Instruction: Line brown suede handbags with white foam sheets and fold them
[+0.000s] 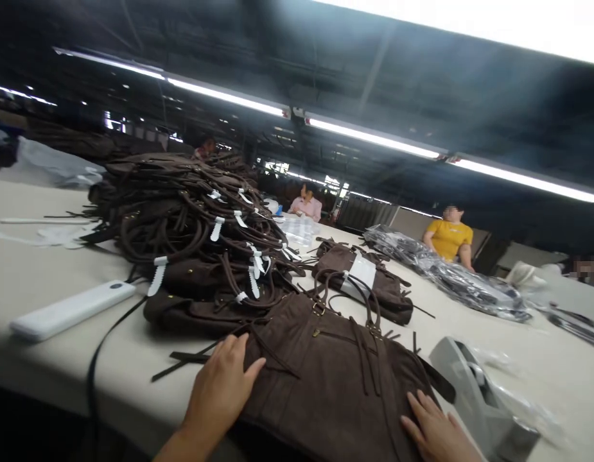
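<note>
A dark brown handbag (325,378) lies flat at the table's near edge, its two handles pointing away from me and a short zip across its upper front. My left hand (224,378) rests on the bag's left side, fingers stretched and thumb apart. On the lower right side of the bag lies my right hand (434,427), fingers spread, partly cut off by the frame's bottom. Thin straps and tassels hang over the bag's front. Behind it, another brown bag (335,260) lies with a white sheet (361,273) on it.
A tall pile of brown bags (181,218) with white tags stands at left. Near it lies a long white device (75,311). A grey tape dispenser (484,398) sits at right. Plastic-wrapped goods (451,276) lie farther back, by a person in yellow (448,237). Someone in pink (306,206) sits behind.
</note>
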`<state>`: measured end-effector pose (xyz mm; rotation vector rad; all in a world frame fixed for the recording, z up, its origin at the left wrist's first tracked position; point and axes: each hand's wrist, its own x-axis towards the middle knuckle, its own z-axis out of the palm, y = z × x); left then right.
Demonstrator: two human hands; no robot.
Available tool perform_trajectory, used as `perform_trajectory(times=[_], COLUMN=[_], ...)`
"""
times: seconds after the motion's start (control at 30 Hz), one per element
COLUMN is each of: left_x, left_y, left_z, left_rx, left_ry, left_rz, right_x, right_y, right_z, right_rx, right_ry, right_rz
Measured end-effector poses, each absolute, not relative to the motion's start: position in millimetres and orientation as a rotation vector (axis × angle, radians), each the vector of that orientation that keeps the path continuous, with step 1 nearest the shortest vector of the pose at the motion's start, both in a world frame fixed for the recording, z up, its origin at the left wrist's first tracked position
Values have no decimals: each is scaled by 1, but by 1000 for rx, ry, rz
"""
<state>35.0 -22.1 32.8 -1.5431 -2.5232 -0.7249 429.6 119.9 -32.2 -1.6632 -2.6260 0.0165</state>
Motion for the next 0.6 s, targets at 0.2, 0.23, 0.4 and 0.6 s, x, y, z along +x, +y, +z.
perform_trajectory(times=[0.2,0.23,0.4,0.6], left_x=[53,54,43,15], left_y=[-29,-29,-29,-30], left_z=[-2,-6,-28,14], left_rx=[-1588,-1607,-1759,-2084], left_ry=[-2162,-2101,-1997,-2490], left_rz=[-909,-936,-1137,-1468], right_x=[285,257,161,147], right_y=[120,124,159,187], right_z=[54,59,47,24], right_rx=[-1130,-973,-413,-470], right_ry=[-2613,-2656,-2822,-2575], right_rz=[-8,17,11,47])
